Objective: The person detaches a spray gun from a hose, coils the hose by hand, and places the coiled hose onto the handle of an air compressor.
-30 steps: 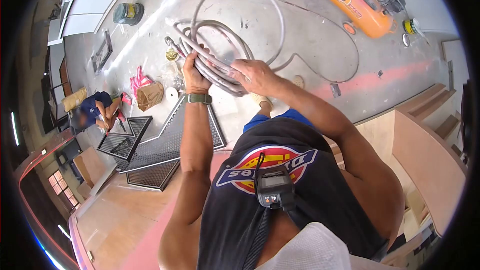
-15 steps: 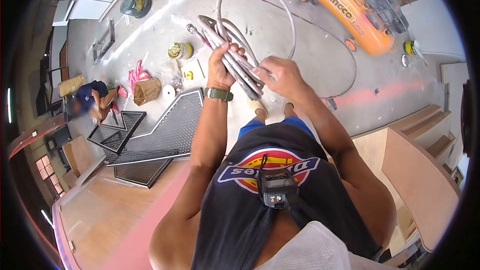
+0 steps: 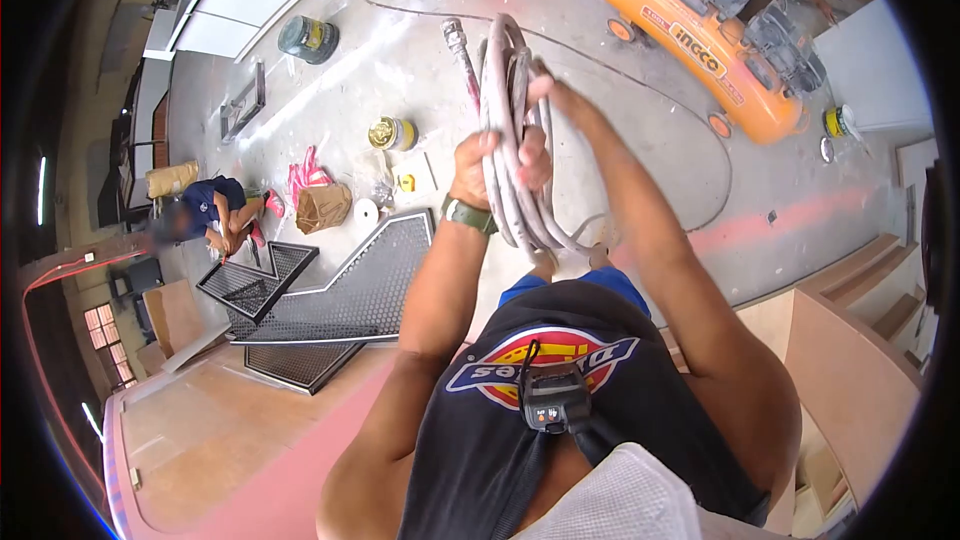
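A bundle of greyish, paint-stained hose [image 3: 497,90] hangs in loops in front of me. My left hand [image 3: 474,166], with a green-strapped watch at the wrist, is closed around the gathered loops near their middle. My right hand [image 3: 542,90] is at the upper right side of the coil, closed against the hose and partly hidden behind it. A metal coupling [image 3: 454,37] on a hose end sticks up at the coil's upper left. The lower loops hang over my feet.
An orange air compressor [image 3: 700,45] stands at upper right, with a thin hose [image 3: 640,75] across the floor. Black mesh panels [image 3: 350,285], a paper bag [image 3: 323,208] and paint cans [image 3: 392,133] lie left. A crouching person [image 3: 215,205] is beyond. Wooden shelving [image 3: 850,330] stands right.
My right hand has moved up and away, from the coil's lower right to its upper right. The wide loose loop is now drawn into the bundle, which stands more upright.
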The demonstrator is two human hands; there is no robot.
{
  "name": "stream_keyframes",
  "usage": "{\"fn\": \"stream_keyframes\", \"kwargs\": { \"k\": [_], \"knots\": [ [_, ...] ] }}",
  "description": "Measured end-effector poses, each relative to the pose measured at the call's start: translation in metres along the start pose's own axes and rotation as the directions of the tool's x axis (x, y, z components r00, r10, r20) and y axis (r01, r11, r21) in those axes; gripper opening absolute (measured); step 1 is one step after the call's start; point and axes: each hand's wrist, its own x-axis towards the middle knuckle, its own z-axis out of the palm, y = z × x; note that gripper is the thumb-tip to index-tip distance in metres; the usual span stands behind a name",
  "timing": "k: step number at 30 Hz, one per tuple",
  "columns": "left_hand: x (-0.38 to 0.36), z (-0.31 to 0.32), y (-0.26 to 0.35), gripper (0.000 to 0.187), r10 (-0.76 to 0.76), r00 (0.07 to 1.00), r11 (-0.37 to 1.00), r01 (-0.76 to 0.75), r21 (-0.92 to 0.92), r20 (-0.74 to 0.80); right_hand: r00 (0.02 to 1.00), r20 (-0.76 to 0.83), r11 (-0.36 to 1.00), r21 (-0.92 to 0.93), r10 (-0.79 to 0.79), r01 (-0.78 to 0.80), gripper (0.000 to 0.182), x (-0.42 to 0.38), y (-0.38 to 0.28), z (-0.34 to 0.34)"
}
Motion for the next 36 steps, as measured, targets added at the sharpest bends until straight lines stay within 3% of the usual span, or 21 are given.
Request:
{"fn": "stream_keyframes", "kwargs": {
  "k": [1,3,4,6,9,10,13,15,17,20,23,25,27,30,31,32,34,36],
  "knots": [
    [0.007,-0.004,-0.002,0.082,0.049,0.998,0.996,-0.052,-0.068,-0.033,0.964,0.176,0.965,0.131,0.201,-0.226,0.076,0.001,0.018,0.010],
    [0.011,-0.016,-0.006,0.072,0.087,0.993,0.973,-0.102,-0.206,-0.078,0.863,0.339,0.859,0.224,0.375,-0.461,0.077,-0.026,0.011,0.017],
    [0.012,-0.022,-0.011,0.065,0.100,0.993,0.961,-0.112,-0.254,-0.059,0.884,0.261,0.877,0.192,0.388,-0.441,0.076,-0.043,-0.005,0.028],
    [0.016,-0.027,-0.019,0.054,0.122,0.982,0.985,-0.103,-0.135,0.141,0.909,0.150,0.903,0.134,0.388,-0.408,0.073,-0.073,-0.029,0.042],
    [0.008,-0.010,-0.022,0.031,0.161,0.987,0.978,-0.156,-0.137,0.024,0.965,0.186,0.981,0.013,0.186,-0.191,0.070,-0.069,-0.014,0.027],
    [0.003,-0.006,-0.015,0.027,0.179,0.984,0.975,-0.178,-0.134,-0.006,0.977,0.184,0.976,-0.205,0.106,-0.067,0.069,-0.048,0.014,0.023],
    [-0.006,0.013,0.018,0.020,0.316,0.946,0.939,-0.303,-0.164,0.067,0.973,-0.191,0.992,-0.013,-0.127,0.127,0.061,-0.080,-0.012,-0.012],
    [-0.014,0.021,0.044,0.021,0.397,0.917,0.909,-0.386,-0.156,0.044,0.944,-0.185,0.945,0.134,-0.273,0.300,0.068,-0.135,-0.062,-0.042],
    [-0.019,0.031,0.065,0.022,0.497,0.867,0.858,-0.495,-0.133,-0.024,0.878,-0.137,0.886,0.007,-0.458,0.463,0.071,-0.172,-0.065,-0.050],
    [-0.023,0.045,0.086,0.026,0.614,0.784,0.783,-0.619,-0.056,-0.090,0.968,0.047,0.965,-0.085,-0.245,0.248,0.081,-0.213,-0.045,-0.021],
    [-0.034,0.050,0.099,0.025,0.651,0.756,0.759,-0.649,0.059,-0.060,0.994,0.083,0.941,-0.324,-0.071,0.095,0.088,-0.221,-0.031,0.013],
    [-0.039,0.054,0.095,0.026,0.673,0.733,0.740,-0.663,0.116,-0.101,0.910,-0.034,0.863,-0.335,-0.413,0.379,0.090,-0.211,-0.064,0.013],
    [-0.040,0.053,0.091,0.025,0.659,0.740,0.752,-0.653,0.088,-0.135,0.743,-0.105,0.716,-0.386,-0.661,0.582,0.096,-0.196,-0.117,0.004],
    [-0.027,0.047,0.066,0.025,0.721,0.663,0.692,-0.687,0.219,-0.201,0.819,0.104,0.757,-0.329,-0.565,0.564,0.108,-0.179,-0.154,0.024],
    [-0.022,0.048,0.060,0.026,0.723,0.651,0.690,-0.690,0.217,-0.230,0.877,0.246,0.852,-0.237,-0.413,0.467,0.106,-0.173,-0.147,0.034],
    [-0.021,0.050,0.058,0.026,0.729,0.633,0.683,-0.698,0.215,-0.260,0.868,0.392,0.936,-0.044,-0.304,0.348,0.088,-0.167,-0.143,0.034],
    [-0.022,0.055,0.055,0.029,0.773,0.549,0.631,-0.718,0.295,-0.318,0.899,0.359,0.956,-0.061,-0.248,0.288,0.068,-0.172,-0.142,0.045],
    [-0.027,0.060,0.052,0.034,0.807,0.507,0.591,-0.694,0.411,-0.304,0.915,0.333,0.969,-0.012,-0.227,0.245,0.060,-0.183,-0.145,0.050]
  ]
}}
